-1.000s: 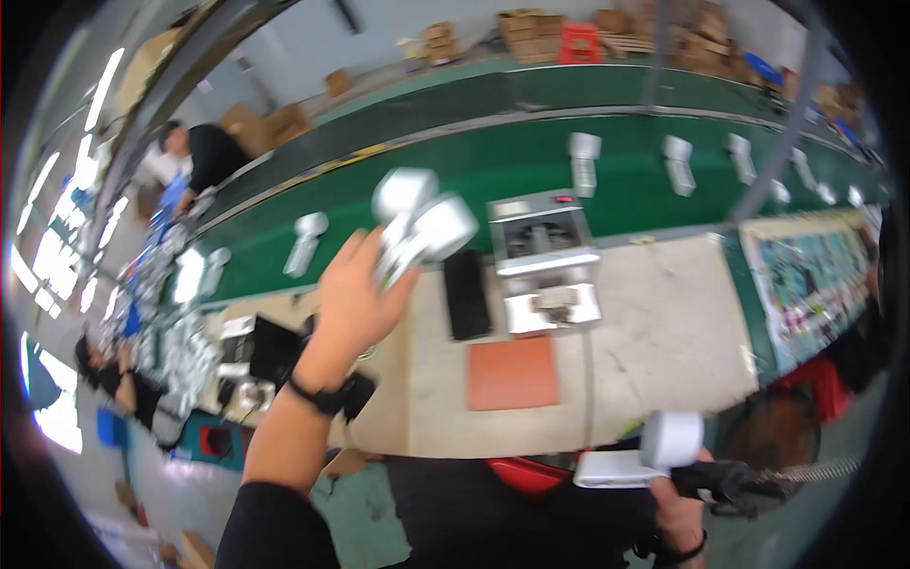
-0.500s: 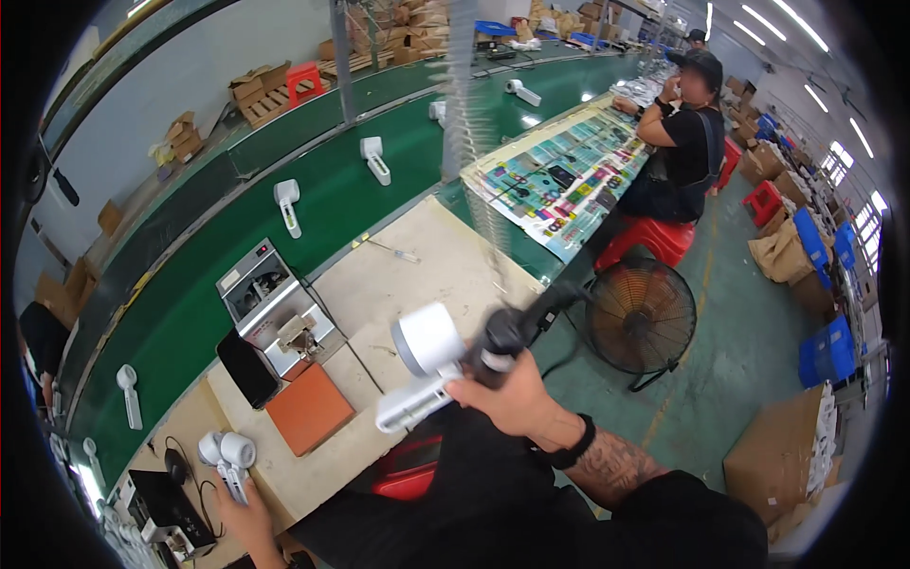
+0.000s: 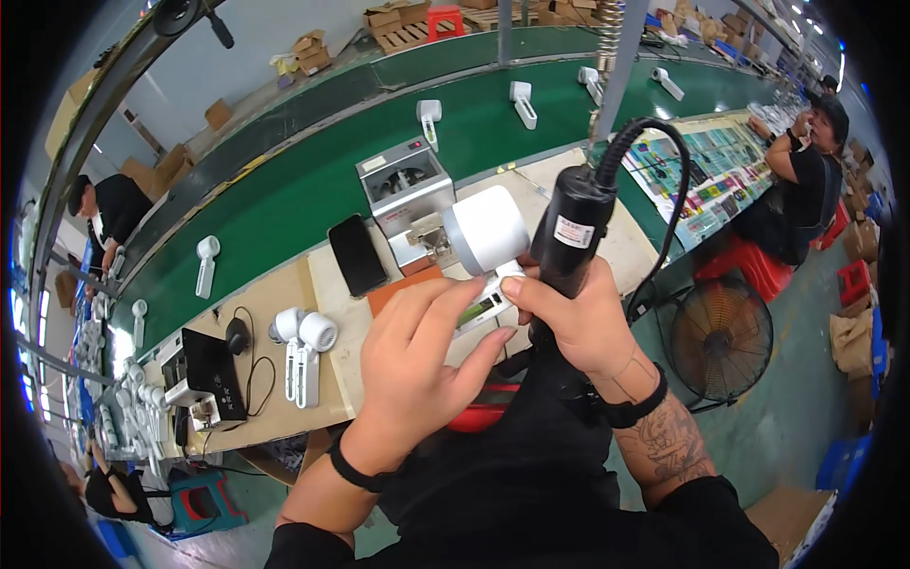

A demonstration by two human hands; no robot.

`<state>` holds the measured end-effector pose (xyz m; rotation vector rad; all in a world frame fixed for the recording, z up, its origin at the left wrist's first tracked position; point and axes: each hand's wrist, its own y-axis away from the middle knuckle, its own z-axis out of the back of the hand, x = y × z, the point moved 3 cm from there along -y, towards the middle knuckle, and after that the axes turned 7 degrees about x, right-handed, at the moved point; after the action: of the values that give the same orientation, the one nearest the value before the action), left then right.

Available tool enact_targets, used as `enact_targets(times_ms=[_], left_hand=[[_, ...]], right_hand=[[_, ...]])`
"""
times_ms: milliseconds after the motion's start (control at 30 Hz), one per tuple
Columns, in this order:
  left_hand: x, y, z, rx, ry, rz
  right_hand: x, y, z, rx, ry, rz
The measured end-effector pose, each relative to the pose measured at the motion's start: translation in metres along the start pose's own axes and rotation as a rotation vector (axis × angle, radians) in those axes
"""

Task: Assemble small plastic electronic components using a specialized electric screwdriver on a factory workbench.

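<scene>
One white round-headed device (image 3: 493, 230), on the person's side of the silver machine (image 3: 406, 194); its handle (image 3: 491, 300) is clamped in the right hand (image 3: 588, 318) with a black power driver (image 3: 573, 228). Left hand (image 3: 408, 356): thumb and fingers apart about that handle. Left of the machine I see one black phone (image 3: 358, 254), then two similar devices (image 3: 318, 332).

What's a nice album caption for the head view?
Right hand holding a black corded tool and white device, left hand close by, near a green conveyor.

gap: between white devices (image 3: 318, 332) and phone (image 3: 358, 254) | right: black tool (image 3: 576, 201), cable (image 3: 683, 180) | ahead: silver machine (image 3: 409, 201)
</scene>
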<state>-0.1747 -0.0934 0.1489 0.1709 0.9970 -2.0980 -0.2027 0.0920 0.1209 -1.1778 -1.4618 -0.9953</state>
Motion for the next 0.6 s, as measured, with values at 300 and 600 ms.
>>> enact_targets(times_ms=[300,600], left_hand=[[-0.011,0.0,0.009,-0.14,0.246,0.043],[0.015,0.019,-0.007,-0.032,0.709,0.28]], right_hand=[[-0.009,0.018,-0.006,0.136,-0.179,0.208],[-0.031,0.012,-0.014,0.031,0.136,0.392]])
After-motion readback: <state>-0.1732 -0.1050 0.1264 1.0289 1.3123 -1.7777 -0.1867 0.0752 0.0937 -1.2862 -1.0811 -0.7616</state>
